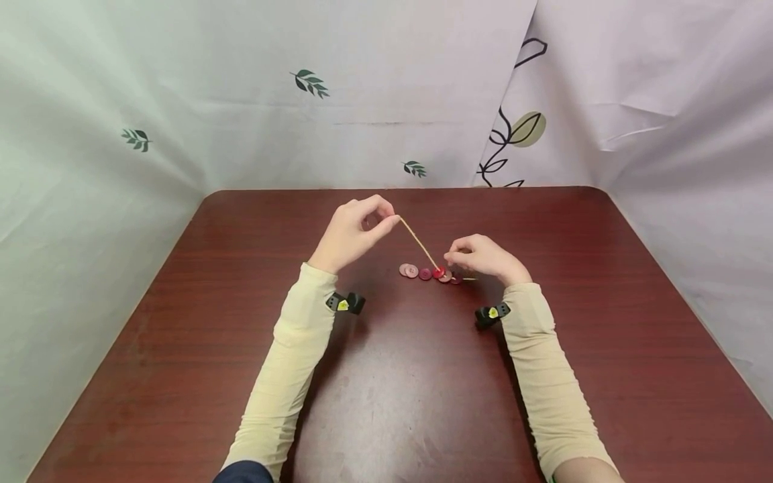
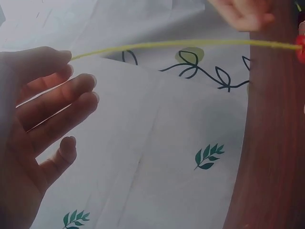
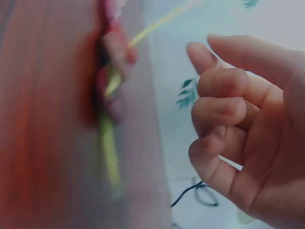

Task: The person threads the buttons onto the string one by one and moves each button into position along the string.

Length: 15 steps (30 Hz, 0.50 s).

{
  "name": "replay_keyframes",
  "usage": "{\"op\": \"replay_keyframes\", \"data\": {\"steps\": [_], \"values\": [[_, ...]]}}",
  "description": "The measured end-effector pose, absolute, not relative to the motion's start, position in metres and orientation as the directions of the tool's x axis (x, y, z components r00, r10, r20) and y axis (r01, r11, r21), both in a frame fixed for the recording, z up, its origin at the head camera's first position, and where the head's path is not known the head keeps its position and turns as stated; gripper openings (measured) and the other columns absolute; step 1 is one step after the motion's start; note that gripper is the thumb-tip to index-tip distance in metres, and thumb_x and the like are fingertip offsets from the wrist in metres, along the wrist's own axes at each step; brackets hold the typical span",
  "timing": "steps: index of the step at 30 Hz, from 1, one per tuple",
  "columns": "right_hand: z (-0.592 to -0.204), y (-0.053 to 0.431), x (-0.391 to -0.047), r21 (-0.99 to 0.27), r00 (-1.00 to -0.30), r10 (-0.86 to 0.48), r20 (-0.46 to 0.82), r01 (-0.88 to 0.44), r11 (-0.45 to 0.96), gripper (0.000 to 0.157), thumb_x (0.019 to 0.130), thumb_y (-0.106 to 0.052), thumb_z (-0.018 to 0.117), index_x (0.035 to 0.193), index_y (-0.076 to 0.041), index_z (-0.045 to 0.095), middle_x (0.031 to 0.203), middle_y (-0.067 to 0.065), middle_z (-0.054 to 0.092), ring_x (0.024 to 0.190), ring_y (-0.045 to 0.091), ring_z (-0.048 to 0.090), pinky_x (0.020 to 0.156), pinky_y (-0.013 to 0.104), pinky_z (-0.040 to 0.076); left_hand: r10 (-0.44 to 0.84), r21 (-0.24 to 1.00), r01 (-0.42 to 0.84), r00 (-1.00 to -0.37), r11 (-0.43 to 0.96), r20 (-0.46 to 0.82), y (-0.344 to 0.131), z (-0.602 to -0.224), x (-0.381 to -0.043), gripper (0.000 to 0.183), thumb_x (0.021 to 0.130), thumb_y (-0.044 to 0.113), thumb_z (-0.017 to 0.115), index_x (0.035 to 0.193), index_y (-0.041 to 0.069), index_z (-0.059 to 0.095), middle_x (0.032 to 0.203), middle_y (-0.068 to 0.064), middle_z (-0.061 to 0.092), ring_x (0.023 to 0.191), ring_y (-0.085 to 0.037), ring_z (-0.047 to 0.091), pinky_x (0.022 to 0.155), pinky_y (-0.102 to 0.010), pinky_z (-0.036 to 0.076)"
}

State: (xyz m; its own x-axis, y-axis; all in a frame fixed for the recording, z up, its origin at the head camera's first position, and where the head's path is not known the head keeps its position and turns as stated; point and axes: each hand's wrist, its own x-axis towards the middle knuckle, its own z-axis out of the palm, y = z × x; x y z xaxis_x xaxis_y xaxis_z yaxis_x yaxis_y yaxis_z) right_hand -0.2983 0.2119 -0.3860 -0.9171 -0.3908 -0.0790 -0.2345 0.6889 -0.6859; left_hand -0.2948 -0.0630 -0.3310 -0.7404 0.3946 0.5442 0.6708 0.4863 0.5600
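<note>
My left hand pinches the end of a yellow cord between thumb and forefinger, its other fingers apart in the left wrist view. The cord slants down, nearly straight, to a bright red button on the table. Beside that button, a brownish-pink button and a dark red button lie along the cord, whose tail sticks out to the right. Just above them hovers my right hand, holding nothing; its fingers curl loosely in the right wrist view, where the buttons are blurred.
Left of the corded buttons lie a maroon button and two overlapping pale pink buttons. The glossy brown table reaches back to a white cloth printed with leaves. Black straps with cameras sit on both wrists.
</note>
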Motion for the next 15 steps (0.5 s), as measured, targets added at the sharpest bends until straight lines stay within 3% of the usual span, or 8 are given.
{"op": "replay_keyframes", "data": {"steps": [4,7,11,15], "values": [[-0.367,0.203,-0.289,-0.74,-0.93,-0.367,0.037,-0.272,0.615,0.018,0.095,-0.02,0.061,0.097,-0.003,0.066,0.074,0.006,0.058,0.07,0.015,0.054,0.069,0.028,0.047,0.433,0.514,0.698,-0.714,0.499,0.549,-0.06,-0.333,-0.295,0.009,0.09,0.023,0.068,0.091,0.014,0.067,0.08,0.002,0.069,0.076,-0.013,0.054,0.075,-0.031,0.041],[-0.353,0.194,-0.281,-0.796,-0.928,-0.351,0.123,-0.304,0.524,0.018,0.095,-0.021,0.061,0.106,-0.007,0.065,0.093,0.011,0.065,0.086,0.017,0.063,0.083,0.031,0.052,0.469,0.472,0.725,-0.687,0.502,0.556,-0.057,-0.334,-0.295,0.009,0.09,0.023,0.068,0.091,0.014,0.068,0.081,0.002,0.07,0.078,-0.014,0.056,0.077,-0.031,0.04],[-0.342,0.183,-0.272,-0.86,-0.911,-0.368,0.187,-0.332,0.387,0.026,0.096,-0.021,0.061,0.119,-0.01,0.062,0.115,0.01,0.067,0.11,0.018,0.064,0.097,0.029,0.049,0.511,0.44,0.756,-0.653,0.485,0.559,-0.051,-0.337,-0.294,0.009,0.09,0.022,0.068,0.091,0.013,0.067,0.081,0.001,0.07,0.079,-0.017,0.059,0.079,-0.033,0.042],[-0.34,0.176,-0.268,-0.89,-0.887,-0.416,0.202,-0.344,0.301,0.032,0.097,-0.02,0.059,0.128,-0.009,0.057,0.117,0.013,0.067,0.112,0.019,0.063,0.099,0.026,0.047,0.545,0.434,0.775,-0.631,0.459,0.552,-0.046,-0.339,-0.293,0.009,0.09,0.021,0.068,0.092,0.013,0.068,0.081,0.001,0.071,0.079,-0.019,0.062,0.08,-0.035,0.045]]}}
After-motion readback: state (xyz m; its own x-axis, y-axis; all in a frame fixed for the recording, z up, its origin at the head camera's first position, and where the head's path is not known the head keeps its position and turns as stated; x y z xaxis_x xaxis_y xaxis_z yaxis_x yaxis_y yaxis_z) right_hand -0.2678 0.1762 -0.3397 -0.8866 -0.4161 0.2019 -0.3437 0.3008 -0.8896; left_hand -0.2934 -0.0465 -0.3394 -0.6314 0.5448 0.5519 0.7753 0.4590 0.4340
